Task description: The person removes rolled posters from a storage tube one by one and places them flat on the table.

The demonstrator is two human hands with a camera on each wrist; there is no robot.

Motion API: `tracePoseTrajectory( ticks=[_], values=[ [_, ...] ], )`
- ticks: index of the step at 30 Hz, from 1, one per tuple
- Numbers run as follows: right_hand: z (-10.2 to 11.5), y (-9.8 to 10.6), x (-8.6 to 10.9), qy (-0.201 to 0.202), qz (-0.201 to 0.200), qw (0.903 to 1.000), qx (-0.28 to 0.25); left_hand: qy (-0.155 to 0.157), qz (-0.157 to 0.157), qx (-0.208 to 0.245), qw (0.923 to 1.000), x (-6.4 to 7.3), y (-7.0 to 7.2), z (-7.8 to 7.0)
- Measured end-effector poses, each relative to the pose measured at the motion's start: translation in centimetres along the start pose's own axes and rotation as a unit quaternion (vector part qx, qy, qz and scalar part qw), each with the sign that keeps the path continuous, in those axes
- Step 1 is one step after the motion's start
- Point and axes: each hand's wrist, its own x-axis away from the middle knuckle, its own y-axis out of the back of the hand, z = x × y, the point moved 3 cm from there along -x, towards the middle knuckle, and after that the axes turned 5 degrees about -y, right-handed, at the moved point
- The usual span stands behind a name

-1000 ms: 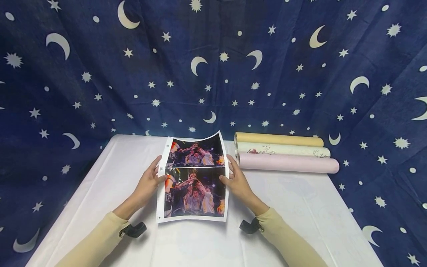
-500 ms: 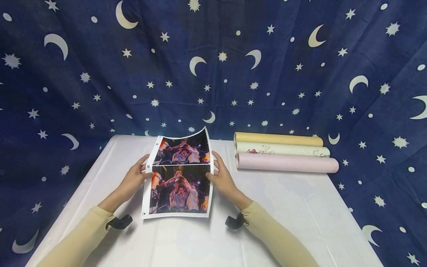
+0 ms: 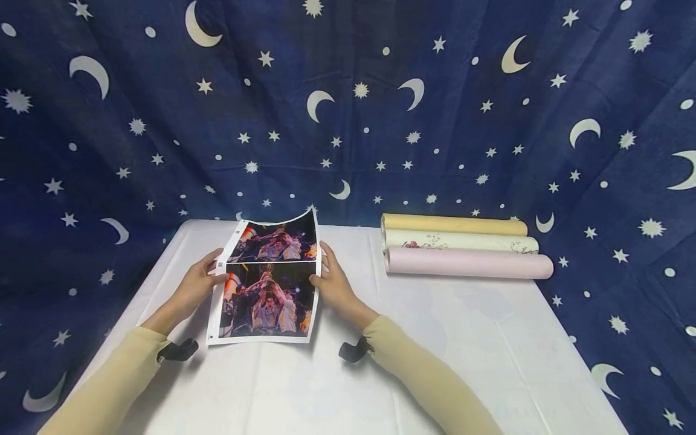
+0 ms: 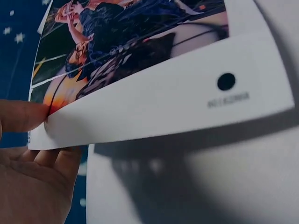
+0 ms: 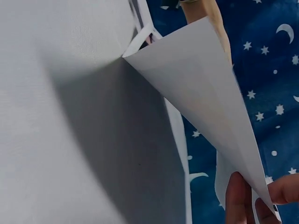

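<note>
A white-bordered sheet of photo paper (image 3: pixel 266 302) carries two copies of one picture, people raising a trophy, stacked one above the other. Both hands hold it by its side edges, tilted up over the left part of the table. The left hand (image 3: pixel 193 289) pinches the left margin, thumb on the printed face and fingers behind, as the left wrist view shows on the sheet's border (image 4: pixel 163 102). On the opposite edge the right hand (image 3: pixel 339 289) pinches likewise. In the right wrist view the blank back of the paper (image 5: pixel 196 88) faces the camera, with fingertips (image 5: pixel 238 186) against it.
Three rolls lie side by side at the back right of the white-covered table (image 3: pixel 435 350): a yellow roll (image 3: pixel 457 224), a white floral roll (image 3: pixel 467 243) and a pink roll (image 3: pixel 467 264). A blue curtain (image 3: pixel 348 109) with moons and stars hangs behind.
Both hands have carried the sheet of photo paper leftward and slightly up in the head view, keeping their grip on its edges. The rolls have stayed in place.
</note>
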Motion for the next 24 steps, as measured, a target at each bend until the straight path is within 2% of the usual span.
tracePoseTrajectory(
  ticks=[10, 15, 20, 24],
  values=[
    [-0.7, -3.5, -2.3, -0.008, -0.021, 0.9989, 0.041, 0.016, -0.001, -0.079, 0.9967, -1.2, 3.6, 1.6],
    [-1.1, -4.9, -3.6, -0.015, -0.031, 0.9983, 0.046, 0.035, -0.008, -0.080, 0.9961, -1.7, 4.9, 2.7],
    [-1.4, -6.2, -4.7, -0.027, -0.034, 0.9985, 0.035, 0.056, -0.001, -0.072, 0.9958, -1.9, 6.1, 3.6],
    [-1.8, -6.9, -5.5, -0.035, -0.042, 0.9974, 0.048, 0.075, 0.003, -0.070, 0.9947, -2.0, 6.8, 4.3]
  ],
)
